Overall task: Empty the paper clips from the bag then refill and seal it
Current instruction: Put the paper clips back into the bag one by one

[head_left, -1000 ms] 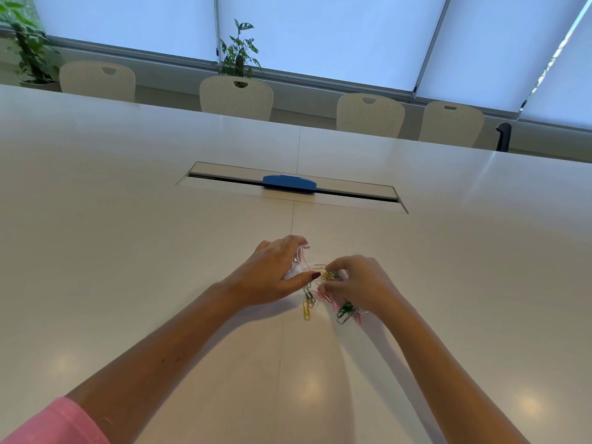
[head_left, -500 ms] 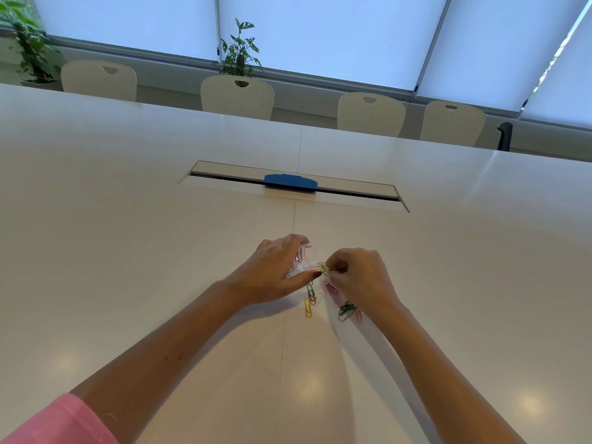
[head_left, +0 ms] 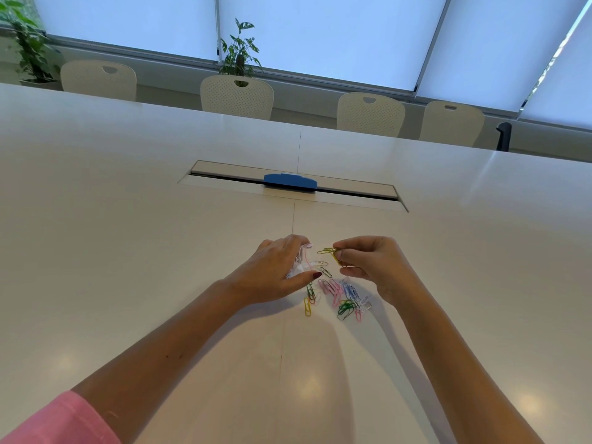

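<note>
My left hand (head_left: 275, 270) grips a small clear plastic bag (head_left: 301, 264), crumpled under the fingers and mostly hidden by them. My right hand (head_left: 371, 264) pinches a few yellow and green paper clips (head_left: 330, 253) just right of the bag's mouth, a little above the table. Several loose paper clips (head_left: 342, 298) in pink, green, yellow, blue and white lie on the white table (head_left: 160, 251) between and below the two hands.
A recessed cable slot with a blue cover (head_left: 290, 181) runs across the table beyond the hands. Cream chairs (head_left: 237, 96) line the far edge, with potted plants (head_left: 240, 49) and blinds behind.
My right hand has lifted up and to the right, away from the bag, with a few clips in its fingers. More of the loose pile now shows beneath it. My left hand stays put.
</note>
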The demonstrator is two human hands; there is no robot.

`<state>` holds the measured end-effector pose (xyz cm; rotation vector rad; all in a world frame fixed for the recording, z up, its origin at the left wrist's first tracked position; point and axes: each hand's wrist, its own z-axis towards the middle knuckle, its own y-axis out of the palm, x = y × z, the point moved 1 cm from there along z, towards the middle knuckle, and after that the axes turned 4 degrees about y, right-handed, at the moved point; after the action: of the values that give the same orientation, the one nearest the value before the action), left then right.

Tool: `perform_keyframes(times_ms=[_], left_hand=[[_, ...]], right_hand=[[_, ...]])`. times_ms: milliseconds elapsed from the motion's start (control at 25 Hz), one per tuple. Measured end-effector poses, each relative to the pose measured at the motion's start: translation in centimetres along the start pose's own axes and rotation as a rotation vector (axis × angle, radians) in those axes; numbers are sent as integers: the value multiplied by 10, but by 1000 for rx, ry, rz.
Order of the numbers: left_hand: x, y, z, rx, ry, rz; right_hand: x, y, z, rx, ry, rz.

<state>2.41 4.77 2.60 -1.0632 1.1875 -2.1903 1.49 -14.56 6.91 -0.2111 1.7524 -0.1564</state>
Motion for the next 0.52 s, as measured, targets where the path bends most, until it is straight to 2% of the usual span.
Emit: perform_keyframes(times_ms=[160, 400, 520], left_hand=[[2, 0, 0, -16, 5, 0], [5, -1, -1, -10, 16, -14], [6, -2, -2, -5, 20, -19]], right_hand=[[-9, 6, -1, -72, 20, 15], [-12, 27, 6, -13, -101, -306], [-15, 31, 5, 14, -161, -386]])
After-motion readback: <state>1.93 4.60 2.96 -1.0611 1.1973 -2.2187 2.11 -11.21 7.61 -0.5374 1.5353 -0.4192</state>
